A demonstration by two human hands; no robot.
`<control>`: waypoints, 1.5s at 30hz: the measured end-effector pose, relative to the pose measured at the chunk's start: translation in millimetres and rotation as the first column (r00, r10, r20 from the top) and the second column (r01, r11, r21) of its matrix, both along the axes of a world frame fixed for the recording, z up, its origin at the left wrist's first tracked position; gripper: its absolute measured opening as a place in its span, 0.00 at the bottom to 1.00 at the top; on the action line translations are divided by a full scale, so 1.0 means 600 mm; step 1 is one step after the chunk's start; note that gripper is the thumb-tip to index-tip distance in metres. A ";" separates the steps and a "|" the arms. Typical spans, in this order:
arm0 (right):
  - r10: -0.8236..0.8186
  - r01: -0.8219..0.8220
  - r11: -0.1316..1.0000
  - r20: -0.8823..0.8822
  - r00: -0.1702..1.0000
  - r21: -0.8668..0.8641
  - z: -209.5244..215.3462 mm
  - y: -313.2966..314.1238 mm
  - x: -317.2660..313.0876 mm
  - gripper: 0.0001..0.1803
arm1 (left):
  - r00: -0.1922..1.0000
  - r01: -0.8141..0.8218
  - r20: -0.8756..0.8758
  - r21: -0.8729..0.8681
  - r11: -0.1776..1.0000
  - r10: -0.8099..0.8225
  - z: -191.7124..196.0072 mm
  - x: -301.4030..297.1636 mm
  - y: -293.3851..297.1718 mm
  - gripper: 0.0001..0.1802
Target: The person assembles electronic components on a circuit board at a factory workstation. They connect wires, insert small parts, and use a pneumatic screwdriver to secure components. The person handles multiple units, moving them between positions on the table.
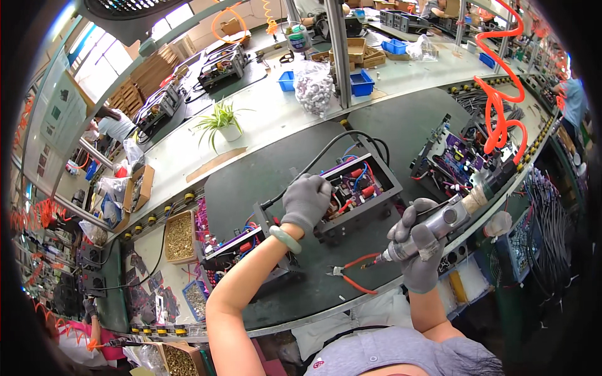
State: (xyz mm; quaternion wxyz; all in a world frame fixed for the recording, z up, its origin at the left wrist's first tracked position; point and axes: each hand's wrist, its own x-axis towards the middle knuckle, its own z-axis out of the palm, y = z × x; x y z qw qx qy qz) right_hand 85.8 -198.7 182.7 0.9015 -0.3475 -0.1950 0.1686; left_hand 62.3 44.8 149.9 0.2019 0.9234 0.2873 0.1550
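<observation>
My right hand (pixel 419 241), in a grey glove, grips a silver air screwdriver (pixel 433 227). Its tip points down and left, over the dark bench mat. My left hand (pixel 307 199), also gloved, has its fingers curled at the left end of an open black metal chassis (pixel 389 191); what they pinch, if anything, is hidden. Circuit boards, red parts and blue and red wires fill that chassis, and a black cable (pixel 313 160) loops behind it. Just under the screwdriver tip lie side cutters (pixel 339 271) with red handles.
Another open chassis (pixel 241 249) sits left, partly behind my left forearm. Circuit board assemblies (pixel 448 153) are at the right, below a coiled orange air hose (pixel 498 119). A box of brass-coloured screws (pixel 180 238) stands left. Beyond are a potted plant (pixel 230 131) and blue bins (pixel 362 83).
</observation>
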 end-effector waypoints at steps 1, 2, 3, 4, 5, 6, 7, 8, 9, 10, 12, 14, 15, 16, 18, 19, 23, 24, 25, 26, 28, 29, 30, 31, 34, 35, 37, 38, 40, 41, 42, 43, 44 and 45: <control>-0.017 0.017 1.000 -0.008 1.000 -0.001 -0.004 -0.002 0.002 0.26 | 0.999 0.015 0.041 -0.072 0.997 -0.012 0.000 -0.001 0.005 0.15; -0.033 0.033 0.999 -0.015 0.999 -0.001 -0.005 -0.003 0.003 0.26 | 0.999 0.015 0.030 -0.062 0.998 -0.013 0.001 0.009 0.005 0.15; -0.056 0.056 0.998 -0.025 0.998 0.001 0.000 -0.003 0.003 0.25 | 1.000 0.014 0.018 -0.052 0.999 -0.013 0.003 0.023 0.003 0.15; -0.052 0.052 0.999 -0.033 0.998 0.007 0.002 -0.003 0.003 0.24 | 1.000 0.012 0.009 -0.038 0.999 -0.012 0.005 0.031 -0.002 0.15; -0.047 0.047 0.999 -0.040 0.998 0.012 0.004 -0.003 0.003 0.24 | 0.997 0.036 0.074 -0.053 0.998 -0.032 0.001 0.033 -0.009 0.14; -0.042 0.043 0.999 -0.048 0.998 0.017 0.005 -0.005 0.002 0.24 | 0.989 0.060 0.140 -0.067 0.996 -0.050 -0.008 0.034 -0.016 0.12; -0.018 0.020 1.000 -0.080 0.997 0.022 0.002 -0.010 -0.001 0.24 | 0.976 0.086 0.207 -0.076 0.993 -0.069 -0.017 0.036 -0.020 0.11; -0.027 0.028 0.999 -0.058 0.998 0.018 0.000 -0.012 0.002 0.24 | 0.958 0.113 0.273 -0.083 0.990 -0.086 -0.024 0.039 -0.021 0.09; -0.036 0.037 0.999 -0.037 0.999 0.014 -0.003 -0.014 0.005 0.24 | 0.967 0.113 0.253 -0.388 0.915 -0.012 -0.028 0.042 -0.015 0.09; -0.055 0.055 0.998 -0.020 0.998 0.010 -0.007 -0.018 0.006 0.24 | 0.980 0.179 0.167 -0.524 0.833 -0.106 -0.018 0.044 -0.008 0.09; -0.034 0.036 0.999 -0.054 0.998 0.035 -0.003 -0.016 0.013 0.24 | 0.948 0.226 0.029 -0.764 0.604 -0.317 0.020 0.044 0.026 0.10; 0.036 -0.031 0.996 -0.066 0.997 0.078 0.005 0.002 0.026 0.23 | 0.830 0.263 -0.249 -0.614 0.744 -0.499 0.035 0.051 0.048 0.13; 0.110 -0.107 0.991 -0.032 0.993 0.084 0.007 0.018 0.042 0.22 | 0.786 0.298 -0.401 -0.422 0.856 -0.471 0.047 0.053 0.041 0.13; 0.166 -0.166 0.983 0.004 0.986 0.081 0.014 0.032 0.063 0.21 | 0.733 0.360 -0.536 -0.217 0.907 -0.419 0.064 0.060 0.024 0.14; 0.358 -0.358 0.933 -0.039 0.933 0.029 0.012 0.056 0.125 0.18 | 0.772 0.337 -0.567 -0.015 0.941 -0.286 0.077 0.072 -0.010 0.17; 0.409 -0.409 0.912 -0.075 0.910 0.007 0.012 0.078 0.142 0.17 | 0.795 0.305 -0.560 0.034 0.952 -0.235 0.079 0.060 -0.016 0.17; 0.550 -0.570 0.822 -0.256 0.795 -0.006 -0.058 0.133 0.234 0.15 | 0.893 0.327 -0.351 0.074 0.942 -0.283 0.071 0.020 -0.023 0.21; 0.565 -0.583 0.812 -0.287 0.774 0.026 -0.078 0.145 0.250 0.15 | 0.906 0.361 -0.266 0.081 0.929 -0.329 0.068 0.004 -0.024 0.21; 0.593 -0.607 0.792 -0.318 0.740 0.066 -0.087 0.160 0.258 0.14 | 0.924 0.365 -0.173 0.119 0.923 -0.342 0.056 -0.015 -0.018 0.22; 0.608 -0.625 0.777 -0.338 0.718 0.069 -0.085 0.166 0.256 0.14 | 0.927 0.349 -0.179 0.087 0.933 -0.330 0.049 -0.026 -0.014 0.21; 0.627 -0.658 0.751 -0.381 0.679 0.063 -0.078 0.170 0.251 0.12 | 0.932 0.320 -0.183 0.012 0.948 -0.312 0.045 -0.037 -0.016 0.20; 0.624 -0.669 0.743 -0.388 0.678 0.026 -0.073 0.167 0.248 0.11 | 0.918 0.325 -0.254 0.041 0.945 -0.305 0.050 -0.036 -0.020 0.18; 0.627 -0.666 0.745 -0.385 0.678 0.041 -0.070 0.163 0.243 0.11 | 0.895 0.326 -0.332 0.027 0.945 -0.299 0.060 -0.028 -0.018 0.18; 0.630 -0.668 0.743 -0.386 0.674 0.046 -0.067 0.159 0.235 0.11 | 0.869 0.319 -0.401 0.006 0.948 -0.290 0.066 -0.024 -0.014 0.18; 0.618 -0.649 0.758 -0.386 0.685 0.060 -0.067 0.141 0.226 0.15 | 0.781 0.367 -0.529 -0.041 0.929 -0.332 0.088 -0.004 -0.016 0.18; 0.614 -0.646 0.762 -0.373 0.696 0.048 -0.068 0.131 0.221 0.18 | 0.754 0.396 -0.549 -0.059 0.916 -0.361 0.094 0.000 -0.017 0.18; 0.584 -0.628 0.779 -0.358 0.728 -0.006 -0.078 0.115 0.211 0.22 | 0.708 0.422 -0.596 -0.072 0.904 -0.378 0.096 0.010 -0.013 0.19; 0.588 -0.623 0.782 -0.347 0.731 0.013 -0.080 0.116 0.210 0.22 | 0.681 0.416 -0.621 -0.109 0.903 -0.389 0.100 0.019 -0.010 0.20; 0.593 -0.613 0.789 -0.325 0.737 0.051 -0.079 0.118 0.207 0.21 | 0.624 0.399 -0.664 -0.183 0.899 -0.412 0.112 0.041 -0.002 0.21; 0.578 -0.602 0.797 -0.345 0.740 0.045 -0.075 0.123 0.207 0.19 | 0.594 0.384 -0.705 -0.176 0.906 -0.388 0.116 0.052 -0.002 0.22; 0.563 -0.592 0.805 -0.364 0.742 0.039 -0.070 0.132 0.209 0.17 | 0.609 0.383 -0.694 -0.167 0.909 -0.384 0.105 0.050 0.004 0.22; 0.545 -0.577 0.816 -0.378 0.748 0.036 -0.064 0.141 0.217 0.14 | 0.622 0.388 -0.684 -0.153 0.909 -0.381 0.096 0.055 0.011 0.22; 0.528 -0.562 0.826 -0.391 0.754 0.032 -0.061 0.147 0.224 0.12 | 0.637 0.391 -0.673 -0.139 0.910 -0.376 0.090 0.059 0.016 0.21; 0.552 -0.568 0.818 -0.393 0.735 0.087 -0.073 0.151 0.231 0.14 | 0.687 0.345 -0.642 -0.125 0.930 -0.341 0.078 0.051 0.012 0.21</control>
